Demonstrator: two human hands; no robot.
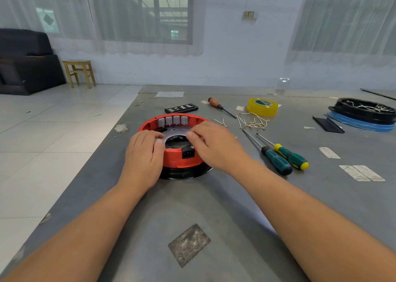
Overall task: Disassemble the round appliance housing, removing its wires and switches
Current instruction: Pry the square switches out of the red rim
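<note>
Big grey table [214,206], and square in front of the person sits the round red housing [182,159] on its black base [186,173], power socket [188,151] facing the person. Both hands are on it. The left hand [143,153] drapes over the near-left rim, fingers curled down onto the pale inner ring [177,131]. The right hand [214,144] comes in from the near-right, fingertips bent onto the same ring; whether either one really pinches it, I cannot tell. Here's what matters: the row of grey switches [172,120] stands on the far wall, just beyond both sets of fingertips and about even between them, maybe a shade closer to the left. The row runs left to right across the hands. Right of the right hand lie two green screwdrivers [282,158], and beyond them loose wires [254,122].
</note>
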